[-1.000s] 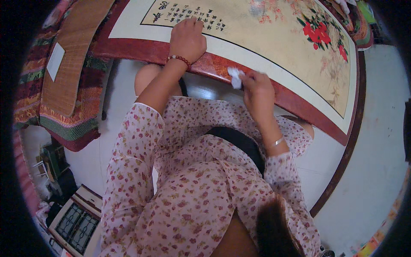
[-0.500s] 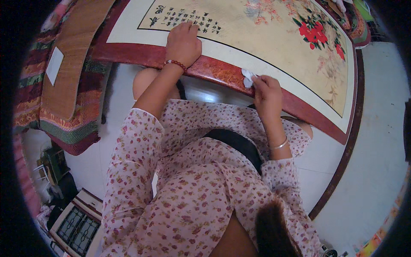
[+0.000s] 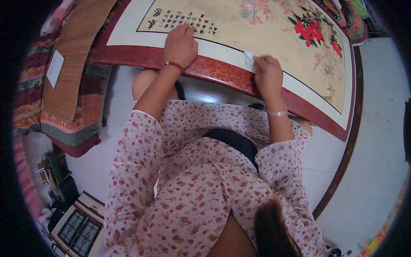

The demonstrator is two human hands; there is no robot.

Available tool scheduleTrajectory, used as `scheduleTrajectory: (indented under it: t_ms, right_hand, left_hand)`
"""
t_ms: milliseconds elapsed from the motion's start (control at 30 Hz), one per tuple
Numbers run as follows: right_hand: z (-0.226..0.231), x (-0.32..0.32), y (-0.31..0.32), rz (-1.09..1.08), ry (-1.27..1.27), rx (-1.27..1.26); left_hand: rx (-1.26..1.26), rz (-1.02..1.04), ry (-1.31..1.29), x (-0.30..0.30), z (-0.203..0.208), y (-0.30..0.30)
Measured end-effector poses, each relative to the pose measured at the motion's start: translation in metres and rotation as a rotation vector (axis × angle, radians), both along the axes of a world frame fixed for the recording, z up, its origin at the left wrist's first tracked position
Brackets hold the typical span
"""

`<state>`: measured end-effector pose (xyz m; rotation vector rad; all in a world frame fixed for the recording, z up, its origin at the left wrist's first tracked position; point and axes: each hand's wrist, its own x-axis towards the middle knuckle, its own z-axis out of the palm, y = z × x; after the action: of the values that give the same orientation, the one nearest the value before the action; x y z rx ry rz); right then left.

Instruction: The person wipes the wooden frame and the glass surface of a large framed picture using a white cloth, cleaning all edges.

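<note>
A low table with a red-brown wooden rim lies across my front. On its top is a cream picture with a white border, black brush writing and red flowers. My left hand, a beaded bracelet at its wrist, rests on the near border below the writing. Its fingers lie on the surface and hold nothing. My right hand is closed on a crumpled white tissue, which lies over the border by the picture's black line. Part of the tissue is hidden under the fingers.
At the left, a striped cloth-covered seat carries a brown woven mat and a white card. My knees are under the table's near edge. A dark strip crosses the pale floor at the right. A pale cabinet stands lower left.
My right hand has moved the tissue from the wooden rim up onto the picture's white border. My left hand has shifted slightly, staying on the table.
</note>
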<state>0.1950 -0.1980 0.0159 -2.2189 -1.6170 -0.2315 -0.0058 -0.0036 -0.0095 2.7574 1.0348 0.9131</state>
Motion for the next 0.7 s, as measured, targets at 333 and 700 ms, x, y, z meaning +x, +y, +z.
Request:
scheduleTrajectory:
  t_ms: [333, 700]
  right_hand:
    - [0.002, 0.003, -0.026, 0.012, 0.036, 0.063]
    - [0.0, 0.009, -0.034, 0.038, 0.016, 0.116]
  left_hand:
    - [-0.003, 0.033, 0.113, 0.001, 0.014, -0.002]
    - [0.023, 0.016, 0.021, -0.002, 0.0, 0.0]
